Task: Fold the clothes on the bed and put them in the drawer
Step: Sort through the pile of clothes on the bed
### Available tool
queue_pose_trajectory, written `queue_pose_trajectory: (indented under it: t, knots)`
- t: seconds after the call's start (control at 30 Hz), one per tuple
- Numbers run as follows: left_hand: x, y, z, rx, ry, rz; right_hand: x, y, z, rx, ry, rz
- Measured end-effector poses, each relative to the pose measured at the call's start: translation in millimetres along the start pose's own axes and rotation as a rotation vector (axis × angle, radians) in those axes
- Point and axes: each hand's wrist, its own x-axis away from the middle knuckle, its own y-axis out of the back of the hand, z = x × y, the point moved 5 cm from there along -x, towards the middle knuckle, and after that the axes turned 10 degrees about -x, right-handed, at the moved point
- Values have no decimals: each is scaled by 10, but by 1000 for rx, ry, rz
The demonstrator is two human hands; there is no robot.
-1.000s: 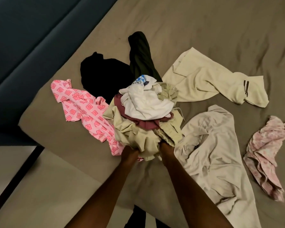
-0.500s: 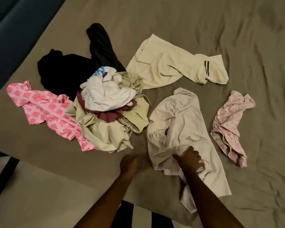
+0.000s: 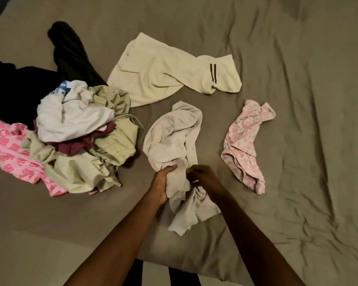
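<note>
A crumpled beige shirt [image 3: 174,133] lies on the olive-grey bed sheet [image 3: 298,100] in front of me. My left hand [image 3: 160,184] grips its bunched lower part from the left. My right hand [image 3: 203,178] pinches the same bunch from the right. To the left sits a heap of clothes [image 3: 81,137]: a white garment on top, a maroon one and pale green ones below. Cream trousers with two dark stripes [image 3: 165,73] lie beyond the shirt. A pale pink floral garment [image 3: 246,145] lies to the right.
A bright pink patterned garment [image 3: 10,149] sticks out at the heap's left. Black clothes [image 3: 50,65] lie behind the heap. The bed's near edge [image 3: 60,230] runs below my arms, with pale floor beneath it. No drawer is in view.
Both hands let go of the pale green heap and moved right to the beige shirt. They now hold its lower part, bunched up. The view has shifted right.
</note>
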Motion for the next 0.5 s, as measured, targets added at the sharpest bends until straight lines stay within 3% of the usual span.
queue_pose_trajectory:
  t: [0.1,0.2,0.27,0.37,0.5]
  knots:
    - [-103,-234,-111,-53,5,1,-138,926,10,552,138,-536]
    - [-206,-337,-159,-50,-48,-5,-263,1701,-84,798,77,-784]
    - [-261,-344,-211,-110,-120,-41,-436,2042,-152,777,-24,-779]
    - [-356,-288,-316,-253,-264,-133,-616,2234,-162,584,-26,-597]
    - [-199,-210,-543,-394,-364,-195,-576,1762,207,29,90,-302]
